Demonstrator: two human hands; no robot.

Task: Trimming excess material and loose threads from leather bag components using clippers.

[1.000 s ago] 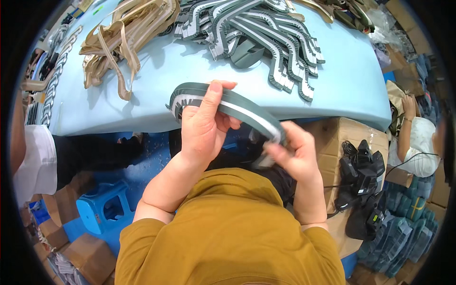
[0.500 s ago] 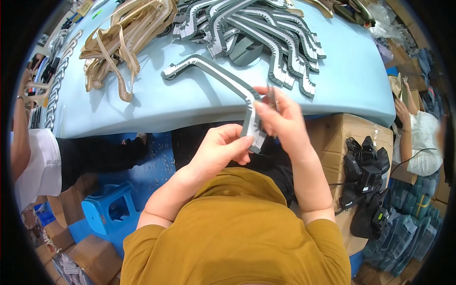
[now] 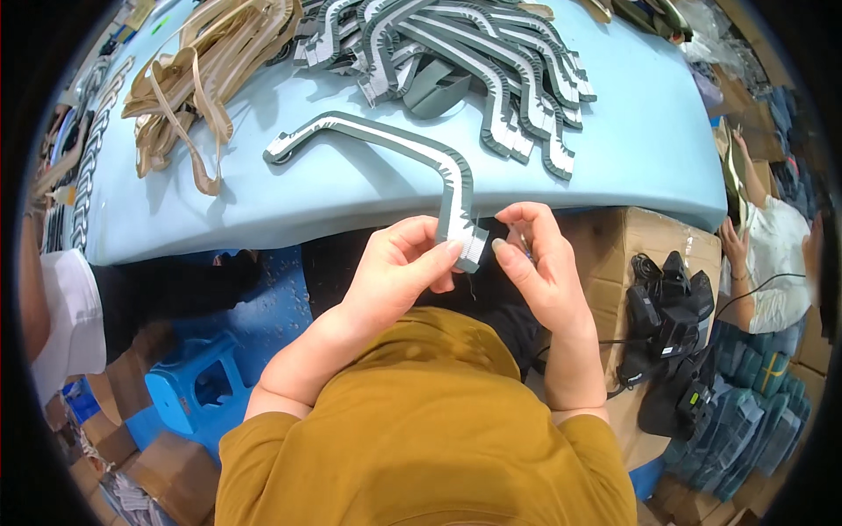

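Note:
A long bent strip (image 3: 386,134), dark grey-green with a white band and notched edges, reaches from my lap over the table edge. My left hand (image 3: 399,263) pinches its near end between thumb and fingers. Close to the right of that end is my right hand (image 3: 548,272), fingers curled and apart from the strip. Something small and thin shows between its thumb and fingers, too hidden to name. A loose thread hangs by the strip's end. Behind lies a pile of similar grey strips (image 3: 500,70) on the light blue table (image 3: 307,206).
Beige strips (image 3: 219,70) are heaped at the table's far left. To my right stands a cardboard box (image 3: 605,263) carrying black devices with cables (image 3: 671,307). A blue stool (image 3: 197,386) is on the floor at left. People sit on both sides.
My right hand has drawn back from the strip to the right and slightly down. The strip's near part has turned more upright, and its far end has swung left.

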